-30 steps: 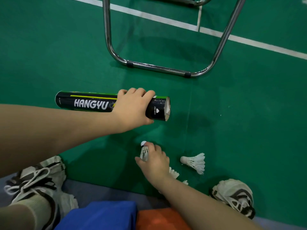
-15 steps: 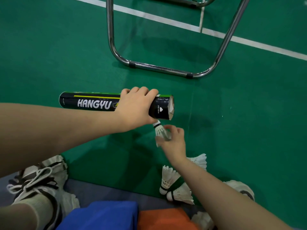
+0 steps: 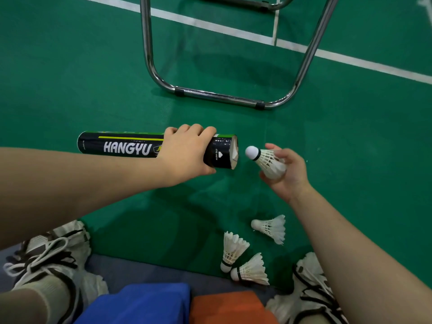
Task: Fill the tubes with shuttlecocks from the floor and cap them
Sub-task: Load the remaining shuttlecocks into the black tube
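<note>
Nearest, three loose shuttlecocks [image 3: 231, 251] are lying close together on the green floor [image 3: 93, 66], beside the right shoe [image 3: 304, 288]. Just beyond them the right grip [image 3: 287, 174] is pinching a fourth shuttlecock [image 3: 266, 160] by its feather skirt. Its cork nose is pointing at the tube's open mouth and sitting just apart from it. The left grip [image 3: 187, 155] is wrapping round the tube [image 3: 126, 146] near that mouth, keeping it sideways. Farther off, a metal chair frame [image 3: 219, 95] is standing. The shuttlecock is likely featherlight and easily crushed, so a soft hold on the skirt, nose first, seems right. The tube looks stiff and light, and is best gripped near the mouth for aiming.
</note>
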